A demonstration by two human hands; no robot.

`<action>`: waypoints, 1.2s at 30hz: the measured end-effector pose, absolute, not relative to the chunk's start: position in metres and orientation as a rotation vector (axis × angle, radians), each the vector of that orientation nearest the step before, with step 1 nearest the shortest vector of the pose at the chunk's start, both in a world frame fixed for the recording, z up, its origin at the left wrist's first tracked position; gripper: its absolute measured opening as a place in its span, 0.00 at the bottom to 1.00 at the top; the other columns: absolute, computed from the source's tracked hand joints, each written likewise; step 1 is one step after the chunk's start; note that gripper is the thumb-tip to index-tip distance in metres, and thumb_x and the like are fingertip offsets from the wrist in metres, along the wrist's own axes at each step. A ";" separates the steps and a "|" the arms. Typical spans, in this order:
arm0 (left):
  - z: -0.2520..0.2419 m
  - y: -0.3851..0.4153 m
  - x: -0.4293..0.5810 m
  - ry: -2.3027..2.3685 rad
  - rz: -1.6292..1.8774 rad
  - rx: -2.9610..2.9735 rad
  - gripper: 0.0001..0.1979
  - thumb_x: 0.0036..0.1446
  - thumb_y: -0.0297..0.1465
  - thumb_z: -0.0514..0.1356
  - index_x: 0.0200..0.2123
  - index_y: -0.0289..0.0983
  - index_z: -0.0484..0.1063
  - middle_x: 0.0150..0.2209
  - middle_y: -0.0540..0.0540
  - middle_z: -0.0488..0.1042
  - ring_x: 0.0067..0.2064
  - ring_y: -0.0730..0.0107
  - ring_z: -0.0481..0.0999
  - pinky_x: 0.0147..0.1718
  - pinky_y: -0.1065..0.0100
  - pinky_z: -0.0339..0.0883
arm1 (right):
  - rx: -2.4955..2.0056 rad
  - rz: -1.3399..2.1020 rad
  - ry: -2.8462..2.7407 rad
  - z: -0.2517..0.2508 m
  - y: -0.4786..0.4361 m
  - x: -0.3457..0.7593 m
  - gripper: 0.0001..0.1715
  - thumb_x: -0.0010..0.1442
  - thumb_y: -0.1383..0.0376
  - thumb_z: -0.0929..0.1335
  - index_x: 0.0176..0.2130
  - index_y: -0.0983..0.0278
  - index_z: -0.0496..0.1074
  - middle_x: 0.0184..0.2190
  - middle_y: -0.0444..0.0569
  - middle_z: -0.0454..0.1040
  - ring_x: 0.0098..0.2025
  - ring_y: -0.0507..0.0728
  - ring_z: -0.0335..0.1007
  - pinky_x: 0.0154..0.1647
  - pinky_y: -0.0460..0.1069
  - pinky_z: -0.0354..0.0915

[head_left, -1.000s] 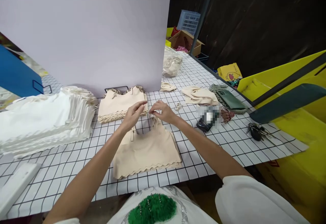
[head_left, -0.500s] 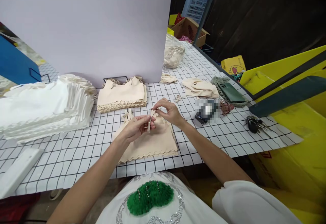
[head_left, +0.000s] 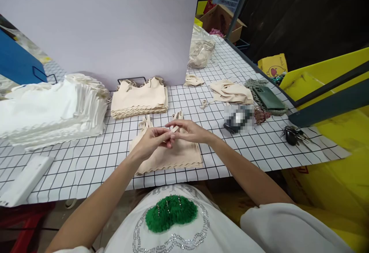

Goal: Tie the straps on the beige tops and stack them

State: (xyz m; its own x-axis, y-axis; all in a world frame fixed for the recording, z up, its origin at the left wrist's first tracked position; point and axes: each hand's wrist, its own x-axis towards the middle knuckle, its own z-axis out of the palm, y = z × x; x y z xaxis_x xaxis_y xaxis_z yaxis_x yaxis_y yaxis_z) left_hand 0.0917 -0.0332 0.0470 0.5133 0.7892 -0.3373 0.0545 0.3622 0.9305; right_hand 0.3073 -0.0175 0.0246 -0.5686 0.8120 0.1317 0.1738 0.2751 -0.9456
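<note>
A beige camisole top (head_left: pixel 173 157) with a wavy hem lies flat on the gridded table cover, its hem toward me. Over its upper right part, my left hand (head_left: pixel 152 142) pinches a thin beige strap (head_left: pixel 175 128) between thumb and fingers. My right hand (head_left: pixel 192 131) meets it from the other side, fingers closed around the same strap, fingertips nearly touching. The fingers hide part of the strap. The top's other strap (head_left: pixel 146 121) lies bunched at its upper left.
Behind stands a pile of beige tops (head_left: pixel 140 101); a tall stack of white garments (head_left: pixel 54 111) sits left. A white box-like object (head_left: pixel 27 180) lies front left. Rightward are beige cloth pieces (head_left: pixel 232 91), a green phone (head_left: pixel 266 97), keys (head_left: pixel 292 136) and a pale upright panel (head_left: pixel 115 26) behind.
My right hand has lowered and flattened, closing in on the left fingertips. The strap, hanging down from my fingers before, is now mostly between them. The view has tilted slightly.
</note>
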 end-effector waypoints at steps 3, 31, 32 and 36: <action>0.050 -0.030 0.093 0.965 0.566 1.099 0.19 0.50 0.45 0.73 0.33 0.34 0.82 0.30 0.45 0.80 0.29 0.73 0.76 0.35 0.67 0.74 | -0.952 1.176 -1.900 0.026 -0.021 0.305 0.13 0.63 0.57 0.70 0.39 0.64 0.79 0.34 0.49 0.80 0.36 0.54 0.74 0.38 0.51 0.70; 0.008 -0.022 0.114 1.067 0.789 1.432 0.12 0.55 0.39 0.68 0.38 0.37 0.82 0.37 0.42 0.81 0.39 0.59 0.78 0.42 0.58 0.72 | -1.110 1.119 -1.569 0.014 -0.024 0.313 0.10 0.60 0.58 0.72 0.33 0.62 0.77 0.31 0.48 0.78 0.33 0.55 0.72 0.29 0.49 0.66; 0.003 -0.021 0.113 1.102 0.765 1.539 0.11 0.55 0.38 0.68 0.38 0.38 0.81 0.38 0.42 0.80 0.40 0.58 0.77 0.43 0.58 0.71 | -1.106 1.068 -1.634 0.015 -0.022 0.316 0.08 0.61 0.61 0.71 0.33 0.62 0.76 0.31 0.47 0.77 0.34 0.54 0.71 0.32 0.50 0.66; -0.019 -0.018 0.111 1.266 0.651 1.911 0.10 0.50 0.35 0.72 0.35 0.39 0.78 0.36 0.44 0.76 0.41 0.57 0.72 0.44 0.57 0.64 | -1.055 0.905 -1.952 0.011 -0.011 0.329 0.05 0.63 0.66 0.68 0.33 0.61 0.72 0.32 0.47 0.73 0.39 0.56 0.67 0.44 0.54 0.64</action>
